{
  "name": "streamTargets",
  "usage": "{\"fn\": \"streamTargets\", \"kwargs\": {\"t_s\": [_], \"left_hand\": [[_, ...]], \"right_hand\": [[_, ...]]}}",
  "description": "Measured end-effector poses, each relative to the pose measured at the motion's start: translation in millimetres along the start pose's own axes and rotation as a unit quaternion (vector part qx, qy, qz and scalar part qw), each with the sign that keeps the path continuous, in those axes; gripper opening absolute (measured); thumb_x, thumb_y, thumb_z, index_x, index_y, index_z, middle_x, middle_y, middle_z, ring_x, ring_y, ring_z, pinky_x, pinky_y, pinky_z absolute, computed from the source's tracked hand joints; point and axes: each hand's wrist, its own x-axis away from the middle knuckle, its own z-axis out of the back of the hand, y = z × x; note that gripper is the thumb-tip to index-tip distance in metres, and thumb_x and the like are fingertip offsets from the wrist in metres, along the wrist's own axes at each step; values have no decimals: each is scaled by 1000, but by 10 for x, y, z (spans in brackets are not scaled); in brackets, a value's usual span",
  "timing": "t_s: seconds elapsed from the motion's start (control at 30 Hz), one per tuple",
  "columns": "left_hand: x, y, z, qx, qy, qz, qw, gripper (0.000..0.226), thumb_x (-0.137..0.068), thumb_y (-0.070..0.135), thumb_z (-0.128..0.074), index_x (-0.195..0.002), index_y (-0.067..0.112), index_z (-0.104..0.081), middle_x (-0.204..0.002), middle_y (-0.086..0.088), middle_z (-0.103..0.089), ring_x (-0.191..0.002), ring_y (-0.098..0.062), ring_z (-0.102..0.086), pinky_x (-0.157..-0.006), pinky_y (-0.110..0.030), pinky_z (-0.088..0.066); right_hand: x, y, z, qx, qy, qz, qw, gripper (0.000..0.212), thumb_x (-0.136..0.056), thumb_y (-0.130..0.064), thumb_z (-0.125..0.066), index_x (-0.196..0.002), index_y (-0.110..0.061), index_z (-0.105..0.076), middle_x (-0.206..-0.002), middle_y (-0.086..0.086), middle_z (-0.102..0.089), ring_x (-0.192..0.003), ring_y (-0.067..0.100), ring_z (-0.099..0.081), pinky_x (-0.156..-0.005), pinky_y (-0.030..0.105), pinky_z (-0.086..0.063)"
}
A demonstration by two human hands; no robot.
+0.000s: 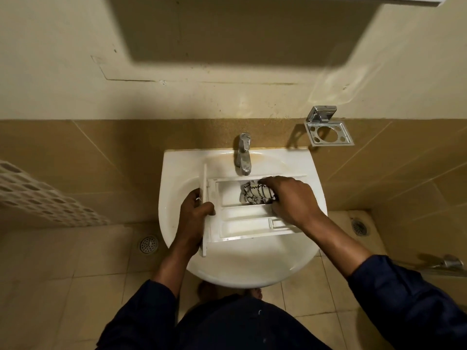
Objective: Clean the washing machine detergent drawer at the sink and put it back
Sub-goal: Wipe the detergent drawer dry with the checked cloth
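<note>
The white detergent drawer (pixel 242 223) lies across the white sink (pixel 177 173), its front panel to the left and its compartments facing up. My left hand (pixel 195 210) grips the drawer at the front-panel end, thumb over the edge. My right hand (pixel 290 198) holds a crumpled white cloth with dark markings (pixel 255 194) and presses it into the far, largest compartment. The drawer's right end is hidden under my right hand and wrist.
A chrome tap (pixel 243 154) stands at the sink's back, just beyond the drawer. A metal holder (pixel 327 131) is fixed to the wall at right. A white perforated basket (pixel 38 195) sits at left. Floor drains (pixel 149 244) lie either side of the sink.
</note>
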Motion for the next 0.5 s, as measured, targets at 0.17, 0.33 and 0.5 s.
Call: {"fn": "streamTargets", "kwargs": {"t_s": [0.17, 0.33, 0.5], "left_hand": [[15, -39, -28, -3, 10, 8, 1000, 52, -55, 14, -56, -107, 12, -61, -101, -13, -65, -93, -34, -62, -76, -47, -54], [53, -57, -156, -8, -16, -5, 1000, 50, -55, 12, -54, -104, 11, -63, -97, -15, -66, -85, -29, -64, -71, -42, -54], [68, -51, 2, -11, -5, -33, 999, 60, -55, 11, -54, -114, 10, -61, -97, -8, -66, -84, -23, -64, -68, -37, -54]], "right_hand": [[63, -202, 118, -128, 185, 4, 974, 58, -67, -7, -50, -122, -23, -61, -114, 2, -68, -100, 30, -63, -74, 40, -54], [-79, -610, -160, -107, 135, 79, 982, 59, -65, 6, -61, -121, -12, -65, -118, 9, -66, -99, 32, -63, -79, 35, -51], [17, -237, -167, -80, 111, 41, 990, 65, -57, 9, -63, -119, -13, -63, -115, 9, -66, -99, 31, -61, -80, 34, -48]]}}
